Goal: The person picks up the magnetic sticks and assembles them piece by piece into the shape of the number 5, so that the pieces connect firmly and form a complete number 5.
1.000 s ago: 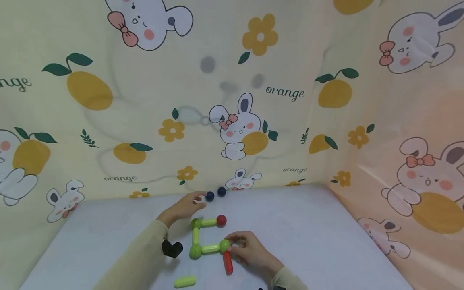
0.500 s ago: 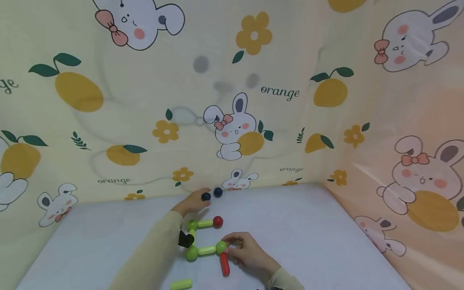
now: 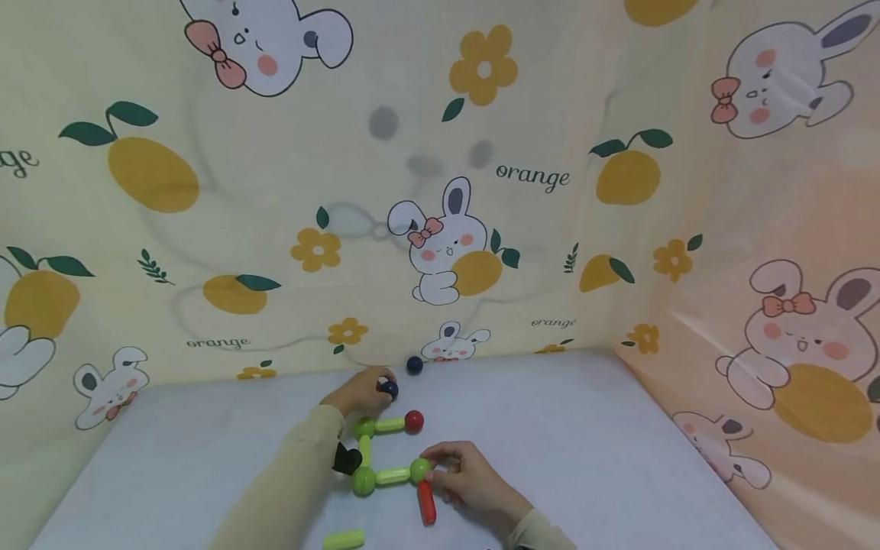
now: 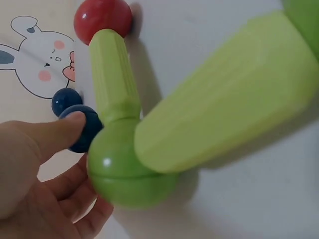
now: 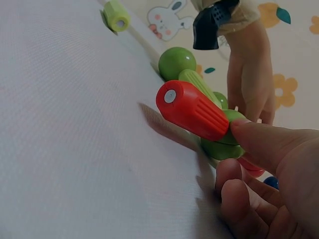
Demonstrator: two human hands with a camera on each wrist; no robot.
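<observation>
My left hand (image 3: 357,391) pinches a dark blue ball (image 4: 83,130) between thumb and fingers, just beyond the chain of toy pieces. That chain joins green balls and light green rods (image 3: 393,476) in a squared C shape, and a red ball (image 3: 414,421) ends its far arm. At the near arm's end, my right hand (image 3: 474,477) holds a green ball (image 3: 420,469) by thumb and fingers. A red rod (image 5: 194,110) with a round metal disc in its end sticks out from this ball toward the near side.
A second dark blue ball (image 3: 415,365) sits at the table's back edge by the printed cloth wall (image 3: 550,252). One loose light green rod (image 3: 344,540) lies at the front of the white table (image 3: 584,458).
My left hand reached the nearer blue ball, took hold of it, and drew it toward the chain, away from the other blue ball. The right hand stays on the green ball.
</observation>
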